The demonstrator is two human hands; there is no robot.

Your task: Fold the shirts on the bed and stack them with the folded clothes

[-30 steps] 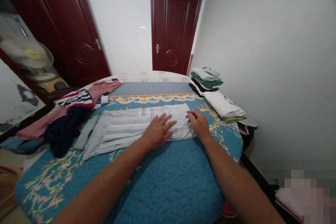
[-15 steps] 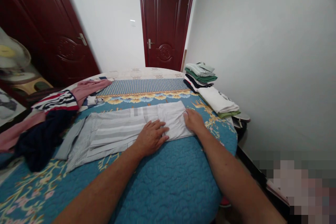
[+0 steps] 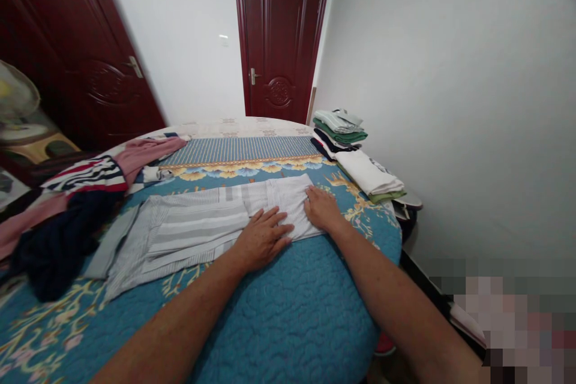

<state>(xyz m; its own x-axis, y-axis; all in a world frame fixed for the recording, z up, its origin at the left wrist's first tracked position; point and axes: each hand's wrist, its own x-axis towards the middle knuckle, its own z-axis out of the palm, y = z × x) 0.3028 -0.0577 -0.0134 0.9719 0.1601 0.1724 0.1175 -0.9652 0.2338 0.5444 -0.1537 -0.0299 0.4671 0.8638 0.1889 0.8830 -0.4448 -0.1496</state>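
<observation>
A grey-and-white striped shirt (image 3: 198, 228) lies stretched across the bed, folded into a long strip with its wider end to the left. My left hand (image 3: 263, 237) rests palm down near the strip's right part, fingers spread over the cloth. At the right end my right hand (image 3: 321, 209) has its fingers curled and pinches the shirt's edge; the fingertips are partly hidden by the cloth and the hand itself.
Crumpled clothes (image 3: 85, 192) in pink, navy and stripes are heaped at the left. Folded clothes are stacked (image 3: 339, 129) at the far right, with a white folded garment (image 3: 371, 174) in front of them. Beneath everything spreads a blue quilted cover (image 3: 288, 312). A wall rises at the right.
My right hand has shifted slightly left with the shirt's right edge, and my left hand slightly right, so they are closer together. The whole view has moved a little.
</observation>
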